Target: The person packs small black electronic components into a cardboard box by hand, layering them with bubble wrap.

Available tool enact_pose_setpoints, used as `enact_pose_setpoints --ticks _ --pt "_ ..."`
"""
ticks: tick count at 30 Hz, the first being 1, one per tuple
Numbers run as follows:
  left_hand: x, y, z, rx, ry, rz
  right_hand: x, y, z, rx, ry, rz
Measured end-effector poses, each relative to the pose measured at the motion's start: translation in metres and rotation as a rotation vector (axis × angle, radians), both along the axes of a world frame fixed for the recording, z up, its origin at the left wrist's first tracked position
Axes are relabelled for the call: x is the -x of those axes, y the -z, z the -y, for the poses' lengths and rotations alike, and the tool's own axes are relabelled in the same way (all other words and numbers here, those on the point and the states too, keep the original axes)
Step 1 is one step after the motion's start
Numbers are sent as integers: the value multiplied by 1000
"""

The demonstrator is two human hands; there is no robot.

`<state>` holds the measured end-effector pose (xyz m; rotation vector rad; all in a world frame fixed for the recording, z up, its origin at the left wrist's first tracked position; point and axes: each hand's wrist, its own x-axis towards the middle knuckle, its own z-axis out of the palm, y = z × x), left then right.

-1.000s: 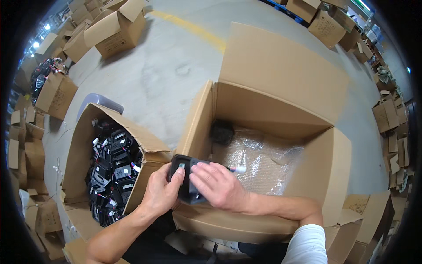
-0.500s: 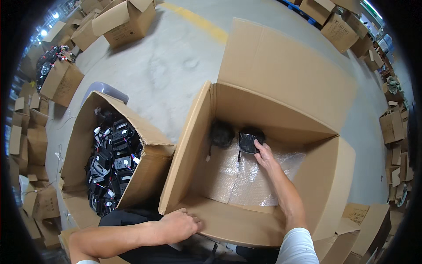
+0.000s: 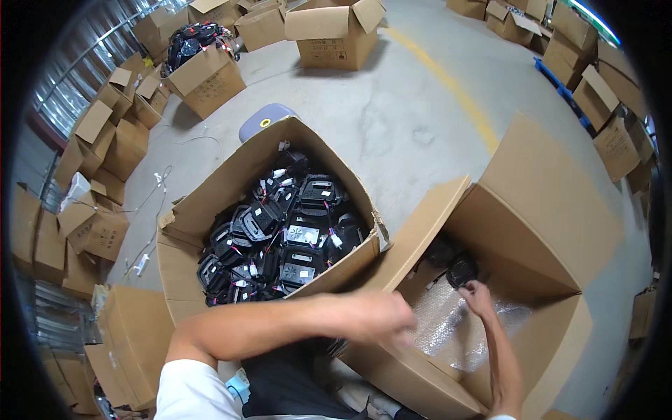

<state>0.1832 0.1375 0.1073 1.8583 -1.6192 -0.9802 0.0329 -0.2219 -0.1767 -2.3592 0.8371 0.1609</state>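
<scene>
My right hand (image 3: 479, 299) reaches into the large open carton (image 3: 519, 238), its fingers curled at the near edge of a black plastic unit (image 3: 462, 269) with a cable. A second dark unit (image 3: 439, 250) lies close beside it in the shadowed corner. Bubble wrap (image 3: 448, 325) lines the carton's floor. My left hand (image 3: 381, 316) is blurred over the carton's left wall; its fingers cannot be read. Left of it, another carton (image 3: 180, 224) holds a heap of black plastic units (image 3: 262, 218) with white connectors and thin wires.
A grey-purple stool (image 3: 268, 120) stands behind the left carton. Farther off are an open carton (image 3: 336, 43), a carton filled with black parts (image 3: 206, 82) and stacked boxes (image 3: 105, 150) along the left. A white cable (image 3: 148, 241) trails over the floor.
The view has swung left, bringing the filled carton toward the middle. My left hand has lifted off the large carton's near edge. My right hand stays by the black unit, lower on its edge.
</scene>
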Motion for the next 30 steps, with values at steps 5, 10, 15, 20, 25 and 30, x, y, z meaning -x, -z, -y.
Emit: enact_pose_setpoints --ticks 5,10,15,20,25,30 --pt "-143 40 -110 277 -960 324 68 -178 -63 -176 -336 -155" --pt "-228 160 -134 -335 -1229 296 141 -223 -78 -259 -16 -161" --pt "-196 176 -88 -229 -1365 458 75 -278 -144 -197 -132 65" --pt "-229 173 -175 281 -1481 188 -51 -300 -221 -297 -354 446" --pt "-185 74 -154 407 -1434 -334 -136 -298 -266 -412 -325 498" --pt "-84 -36 -103 974 -732 940 -174 -316 -305 -1157 -25 579"
